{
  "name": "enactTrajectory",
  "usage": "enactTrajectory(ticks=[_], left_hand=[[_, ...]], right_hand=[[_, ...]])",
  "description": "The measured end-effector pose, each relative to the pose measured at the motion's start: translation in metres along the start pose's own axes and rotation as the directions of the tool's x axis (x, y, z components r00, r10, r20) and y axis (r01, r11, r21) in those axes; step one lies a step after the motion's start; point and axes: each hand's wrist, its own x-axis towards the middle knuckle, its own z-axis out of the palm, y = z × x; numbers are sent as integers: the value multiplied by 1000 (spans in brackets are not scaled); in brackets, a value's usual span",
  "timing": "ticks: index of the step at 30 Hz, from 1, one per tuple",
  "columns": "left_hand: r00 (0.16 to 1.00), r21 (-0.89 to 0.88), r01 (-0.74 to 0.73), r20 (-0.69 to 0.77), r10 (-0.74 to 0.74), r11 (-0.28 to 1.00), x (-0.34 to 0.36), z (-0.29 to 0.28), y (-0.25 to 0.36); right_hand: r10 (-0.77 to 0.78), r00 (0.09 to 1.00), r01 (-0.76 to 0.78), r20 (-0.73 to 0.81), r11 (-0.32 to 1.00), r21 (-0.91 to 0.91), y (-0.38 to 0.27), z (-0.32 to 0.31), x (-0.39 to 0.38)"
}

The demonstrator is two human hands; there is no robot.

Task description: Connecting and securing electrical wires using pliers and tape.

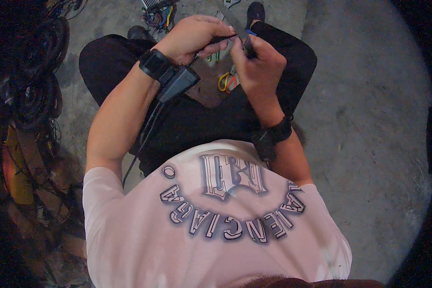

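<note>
In front of my knees, both of my hands meet with the fingertips almost touching. My left hand point(199, 41) is closed, pinching a thin dark wire point(227, 37) that runs toward the right hand. My right hand point(260, 62) is closed around a black object point(249, 49), perhaps a tool handle; its kind is unclear. A small blue piece point(250, 32) shows just above that fist. Below the hands, between my legs, lie scissors or pliers with yellow and orange handles point(224, 82). Each wrist wears a black strap with a device, and a cable trails from the left one.
A metal-finned box point(153, 4) with a bundle of coloured wires point(159, 18) lies on the floor beyond my left hand. Coils of black cable point(38, 57) are heaped along the left, with brown pieces point(21, 168) nearer. Grey concrete floor point(365, 125) stretches to the right.
</note>
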Motion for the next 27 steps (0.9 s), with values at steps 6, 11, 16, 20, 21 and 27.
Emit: enactTrajectory(ticks=[6, 11, 16, 20, 21, 27], left_hand=[[1000, -6, -7, -6, 7, 1000, 5, -4, -8], [991, 14, -131, 24, 131, 991, 10, -5, -16], [1000, 312, -27, 21, 22, 950, 7, -10, -9], [990, 254, -134, -15, 143, 958, 3, -4, -7], [987, 248, -135, -49, 151, 959, 2, -3, -8], [998, 187, -62, 8, 61, 980, -3, -8, -1]], right_hand=[[-60, 996, 60, -59, 998, -5, 2, 8, 4], [-159, 984, 154, -81, 985, -73, 3, 7, 6], [-88, 996, 83, -31, 987, -135, -8, 1, 12], [-88, 992, 107, 87, 960, -257, -17, -4, 17], [-74, 991, 103, 112, 953, -284, -18, -5, 17], [-30, 997, 41, 67, 985, -166, -14, -8, 15]])
